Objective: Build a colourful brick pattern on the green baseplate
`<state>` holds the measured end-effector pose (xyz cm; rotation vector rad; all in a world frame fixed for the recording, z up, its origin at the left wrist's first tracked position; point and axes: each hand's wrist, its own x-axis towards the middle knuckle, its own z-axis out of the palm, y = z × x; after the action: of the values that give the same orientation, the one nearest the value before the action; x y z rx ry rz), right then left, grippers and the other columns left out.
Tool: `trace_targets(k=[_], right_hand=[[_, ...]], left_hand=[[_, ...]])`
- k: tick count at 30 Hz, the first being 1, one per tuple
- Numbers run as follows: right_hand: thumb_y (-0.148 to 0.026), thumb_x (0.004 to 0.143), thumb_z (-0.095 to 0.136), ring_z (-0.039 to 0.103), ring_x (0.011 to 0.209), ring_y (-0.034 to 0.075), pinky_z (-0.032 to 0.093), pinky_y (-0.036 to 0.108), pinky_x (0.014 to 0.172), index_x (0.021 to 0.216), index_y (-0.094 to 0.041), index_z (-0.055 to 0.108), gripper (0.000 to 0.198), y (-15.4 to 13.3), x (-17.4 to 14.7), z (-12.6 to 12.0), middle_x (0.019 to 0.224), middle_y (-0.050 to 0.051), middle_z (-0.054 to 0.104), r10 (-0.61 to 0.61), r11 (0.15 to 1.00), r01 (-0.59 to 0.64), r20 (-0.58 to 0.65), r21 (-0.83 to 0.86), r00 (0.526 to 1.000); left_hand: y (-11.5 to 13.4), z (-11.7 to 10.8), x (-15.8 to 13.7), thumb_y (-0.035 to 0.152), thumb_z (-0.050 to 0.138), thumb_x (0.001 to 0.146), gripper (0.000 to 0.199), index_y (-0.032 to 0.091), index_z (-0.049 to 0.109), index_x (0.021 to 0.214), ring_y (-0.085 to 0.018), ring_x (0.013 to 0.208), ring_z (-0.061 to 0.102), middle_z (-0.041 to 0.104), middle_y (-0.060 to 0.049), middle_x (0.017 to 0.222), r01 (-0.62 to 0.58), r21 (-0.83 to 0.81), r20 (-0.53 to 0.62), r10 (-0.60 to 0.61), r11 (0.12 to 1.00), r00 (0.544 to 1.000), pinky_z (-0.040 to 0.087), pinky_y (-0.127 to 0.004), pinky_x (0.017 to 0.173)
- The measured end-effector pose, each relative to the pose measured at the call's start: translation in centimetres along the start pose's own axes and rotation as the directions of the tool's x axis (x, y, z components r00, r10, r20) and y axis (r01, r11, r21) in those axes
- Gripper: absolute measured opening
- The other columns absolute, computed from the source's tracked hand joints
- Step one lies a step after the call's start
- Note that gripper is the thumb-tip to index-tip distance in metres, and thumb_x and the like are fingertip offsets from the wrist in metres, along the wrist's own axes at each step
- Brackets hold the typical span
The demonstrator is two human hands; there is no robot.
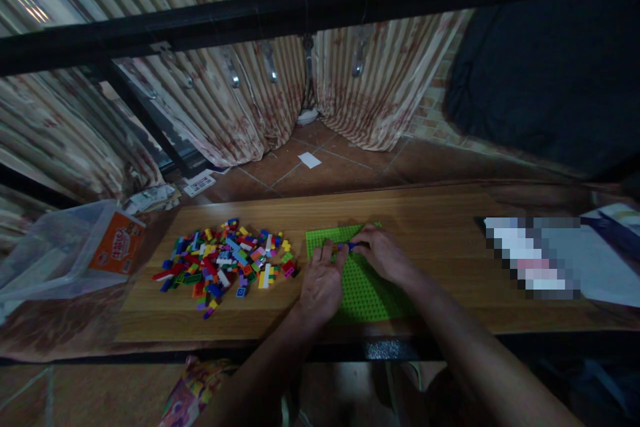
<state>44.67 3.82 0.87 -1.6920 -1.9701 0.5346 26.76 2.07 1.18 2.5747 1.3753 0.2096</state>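
A green studded baseplate (373,290) lies on the wooden table, partly covered by both hands. Over its upper left part, my left hand (323,287) has its fingers bent and close together around small toy bricks, mostly hidden by the fingertips. My right hand (383,250) reaches in from the right and pinches a dark blue toy brick (351,246) between thumb and fingers, right beside the left fingertips. Whether that brick sits on the studs cannot be made out. Left of the baseplate spreads a loose pile of mixed coloured toy bricks (225,260).
The long wooden table (435,213) carries it all. A clear plastic bin (65,260) with an orange label stands at the left end. Papers (595,260) lie at the right end. A dark metal bar (250,7) crosses beyond the table, before striped curtains (255,107).
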Motion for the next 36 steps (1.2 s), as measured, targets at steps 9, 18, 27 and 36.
trace_targets(k=[9, 18, 27, 36], right_hand=[[-0.017, 0.081, 0.061, 0.059, 0.085, 0.018, 0.046, 0.032, 0.083, 0.088, -0.020, 0.074, 0.015, 0.4, -0.2, 0.5, 0.087, 0.005, 0.063, 0.011, 1.000, -0.011, -0.031, 0.002, 0.999], [-0.019, 0.083, 0.058, 0.061, 0.087, 0.019, 0.048, 0.035, 0.084, 0.094, -0.022, 0.073, 0.019, 0.0, -0.8, -0.1, 0.093, 0.006, 0.066, -0.042, 0.999, 0.043, -0.038, 0.021, 0.998], [-0.027, 0.089, 0.046, 0.066, 0.090, 0.022, 0.050, 0.038, 0.086, 0.098, -0.020, 0.070, 0.027, 0.2, -1.2, -2.1, 0.099, 0.007, 0.071, 0.042, 0.999, -0.036, -0.270, 0.029, 0.962], [-0.031, 0.090, 0.045, 0.068, 0.087, 0.022, 0.052, 0.036, 0.083, 0.095, -0.023, 0.069, 0.026, -1.2, -1.9, -1.1, 0.099, 0.006, 0.072, -0.045, 0.999, 0.039, -0.247, -0.029, 0.968]], left_hand=[[0.1, -0.5, 0.2, 0.002, 0.041, 0.079, 0.061, 0.017, 0.045, 0.137, -0.029, 0.119, 0.049, 0.047, -0.016, 0.139, -0.026, 0.055, 0.024, 0.025, 0.998, 0.999, 0.045, -0.044, 0.097], [-1.3, -0.3, -0.1, -0.005, 0.043, 0.070, 0.075, 0.017, 0.039, 0.142, -0.026, 0.132, 0.043, 0.037, -0.014, 0.148, -0.030, -0.091, -0.040, 0.026, 0.995, 0.999, 0.041, -0.041, 0.107], [-5.2, -5.2, 0.0, 0.004, 0.039, 0.083, 0.049, 0.012, 0.053, 0.130, -0.021, 0.116, 0.057, 0.059, -0.013, 0.127, 0.090, -0.301, -0.226, -0.163, 0.949, 0.961, 0.044, -0.033, 0.102], [-10.9, -9.1, -1.1, 0.011, 0.044, 0.084, 0.029, 0.015, 0.070, 0.093, -0.018, 0.080, 0.066, 0.072, -0.007, 0.084, 0.237, -0.331, -0.221, -0.320, 0.913, 0.921, 0.049, -0.026, 0.075]])
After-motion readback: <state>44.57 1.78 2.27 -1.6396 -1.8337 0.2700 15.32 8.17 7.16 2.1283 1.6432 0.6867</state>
